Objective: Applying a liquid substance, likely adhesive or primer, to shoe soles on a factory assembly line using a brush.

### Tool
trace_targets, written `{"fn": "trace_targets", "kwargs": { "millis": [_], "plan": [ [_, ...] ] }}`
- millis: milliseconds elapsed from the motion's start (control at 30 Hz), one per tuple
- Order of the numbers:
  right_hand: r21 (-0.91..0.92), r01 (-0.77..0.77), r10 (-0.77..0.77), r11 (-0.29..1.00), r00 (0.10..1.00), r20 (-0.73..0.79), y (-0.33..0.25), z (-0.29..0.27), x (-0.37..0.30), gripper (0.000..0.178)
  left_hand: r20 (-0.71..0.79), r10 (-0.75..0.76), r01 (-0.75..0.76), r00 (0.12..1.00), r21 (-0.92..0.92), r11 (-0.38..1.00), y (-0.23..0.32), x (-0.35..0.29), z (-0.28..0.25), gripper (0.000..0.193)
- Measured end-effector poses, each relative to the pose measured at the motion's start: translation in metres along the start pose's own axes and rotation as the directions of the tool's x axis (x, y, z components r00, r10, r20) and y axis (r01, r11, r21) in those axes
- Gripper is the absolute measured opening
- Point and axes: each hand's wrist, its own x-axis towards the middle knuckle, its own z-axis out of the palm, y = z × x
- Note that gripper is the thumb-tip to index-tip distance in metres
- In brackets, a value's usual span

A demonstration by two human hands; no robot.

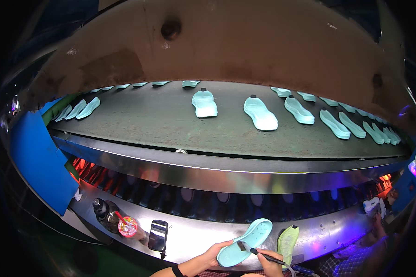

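A light blue shoe sole is tilted over the metal ledge, its hollow side facing up. My left hand grips it by its near left edge. The fingers of my right hand are closed round the dark handle of a brush, which has a thin tube at its back end. The brush's bristles touch the inside of the sole or hover just over it; I cannot tell which. Close to my right hand, a yellow-green sole lies on the ledge.
Light blue soles, among them one sole, lie on a dark conveyor belt beyond a steel rail. A phone, a lidded cup and a dark bottle occupy the ledge's left. Another person's arm shows at right.
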Motion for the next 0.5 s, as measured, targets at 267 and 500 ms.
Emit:
{"fn": "trace_targets", "kwargs": {
  "millis": [267,500],
  "plan": [
    [-0.203,0.365,-0.415,0.909,0.839,-0.352,0.004,-0.008,0.039,0.015,0.049,0.038,-0.037,0.998,-0.006,0.999,-0.009,0.006,0.011,0.045],
    [-0.136,0.248,-0.250,0.959,0.968,0.005,-0.022,0.006,0.014,0.017,-0.148,0.233,-0.230,0.961,0.035,0.973,-0.001,-0.010,0.010,0.047]
  ]
}}
